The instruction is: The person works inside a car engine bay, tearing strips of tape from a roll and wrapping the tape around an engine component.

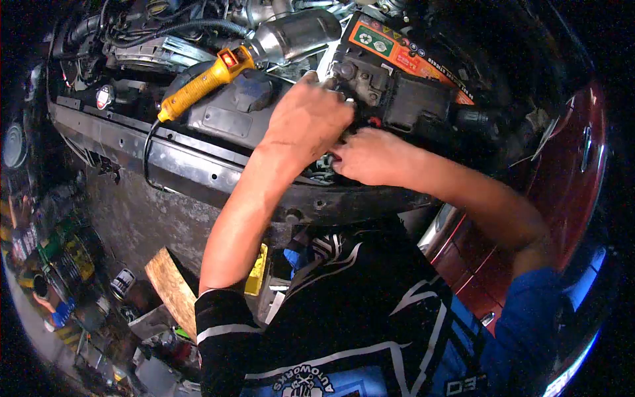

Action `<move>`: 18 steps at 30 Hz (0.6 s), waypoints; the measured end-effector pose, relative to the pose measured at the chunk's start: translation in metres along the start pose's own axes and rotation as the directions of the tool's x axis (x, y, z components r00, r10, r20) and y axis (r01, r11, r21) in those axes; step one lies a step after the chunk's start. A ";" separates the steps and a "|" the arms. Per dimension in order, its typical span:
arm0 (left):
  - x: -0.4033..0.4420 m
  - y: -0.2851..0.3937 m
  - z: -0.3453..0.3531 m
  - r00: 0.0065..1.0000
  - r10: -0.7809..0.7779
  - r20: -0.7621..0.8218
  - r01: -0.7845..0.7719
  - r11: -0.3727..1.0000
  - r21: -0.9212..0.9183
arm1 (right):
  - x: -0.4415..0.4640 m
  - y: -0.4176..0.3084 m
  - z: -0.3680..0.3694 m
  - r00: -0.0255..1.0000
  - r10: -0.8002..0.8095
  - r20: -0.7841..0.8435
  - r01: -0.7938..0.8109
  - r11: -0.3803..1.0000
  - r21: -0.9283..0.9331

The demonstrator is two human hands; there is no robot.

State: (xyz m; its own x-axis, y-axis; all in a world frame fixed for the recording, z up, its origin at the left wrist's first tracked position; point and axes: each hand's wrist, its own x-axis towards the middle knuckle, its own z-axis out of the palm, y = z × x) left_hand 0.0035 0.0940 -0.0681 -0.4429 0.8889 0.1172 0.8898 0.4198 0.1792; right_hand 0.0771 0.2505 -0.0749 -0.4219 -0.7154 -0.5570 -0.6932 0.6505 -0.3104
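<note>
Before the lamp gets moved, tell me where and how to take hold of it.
Grip the lamp around the ribbed middle of its yellow handle, probably best from the near left side with the left hand. The handle is slim and long, its free end points that way, and nothing lies over it. Avoid the wider metal head, which could be hot.

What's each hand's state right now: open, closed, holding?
Left hand: curled beside the black, boxy, orange-labelled battery; anything held is hidden.
Right hand: curled; whether its grip holds anything cannot be told.
</note>
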 end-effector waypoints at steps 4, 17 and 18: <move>-0.001 -0.001 0.001 1.000 0.011 -0.023 -0.012 1.000 -0.019 | -0.015 0.006 0.002 0.996 0.021 0.087 -0.021 1.000 -0.006; 0.001 0.001 -0.002 0.995 -0.013 0.100 0.012 1.000 0.009 | 0.001 0.003 0.025 0.957 0.027 -0.288 0.033 0.979 0.203; 0.001 0.001 -0.002 0.998 -0.010 0.066 0.010 1.000 0.002 | -0.001 0.003 0.021 0.980 0.015 -0.199 0.017 0.988 0.154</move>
State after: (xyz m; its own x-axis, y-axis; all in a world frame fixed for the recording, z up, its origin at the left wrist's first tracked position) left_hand 0.0039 0.0948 -0.0663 -0.4440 0.8946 0.0509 0.8854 0.4292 0.1787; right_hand 0.0876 0.2583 -0.0917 -0.5400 -0.7423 -0.3969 -0.6016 0.6701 -0.4348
